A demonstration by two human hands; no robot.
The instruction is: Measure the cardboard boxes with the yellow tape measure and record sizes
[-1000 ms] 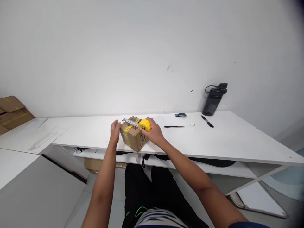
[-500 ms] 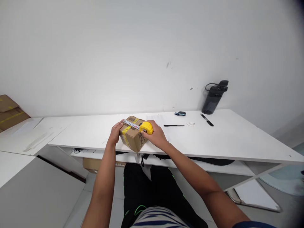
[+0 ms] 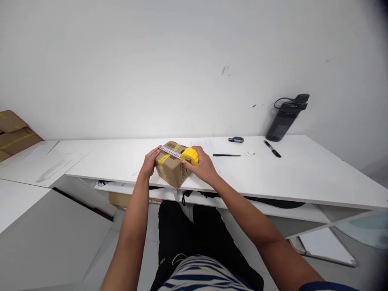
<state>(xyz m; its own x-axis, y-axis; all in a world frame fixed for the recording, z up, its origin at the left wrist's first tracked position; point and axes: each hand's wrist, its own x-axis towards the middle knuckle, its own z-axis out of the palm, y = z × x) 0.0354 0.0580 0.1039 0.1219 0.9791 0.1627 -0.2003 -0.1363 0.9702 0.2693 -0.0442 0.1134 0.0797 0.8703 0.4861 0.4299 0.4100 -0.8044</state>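
Observation:
A small cardboard box (image 3: 173,169) with yellow tape sits near the front edge of the white table (image 3: 291,173). My right hand (image 3: 203,166) is closed around a yellow tape measure (image 3: 190,156) at the box's right top edge. Its white blade (image 3: 170,151) lies stretched leftward across the box top. My left hand (image 3: 150,161) presses against the box's left side, fingers at the blade's end on the top left edge.
On the table to the right lie a black pen (image 3: 226,155), a small white piece (image 3: 251,153), a black marker (image 3: 272,148) and a small blue object (image 3: 236,139). A dark water bottle (image 3: 286,117) stands by the wall. Cardboard boxes (image 3: 13,133) sit far left.
My left hand has closed in from beside the box onto its left edge at the blade's end. The blade now lies flat across the top. The view shifted slightly.

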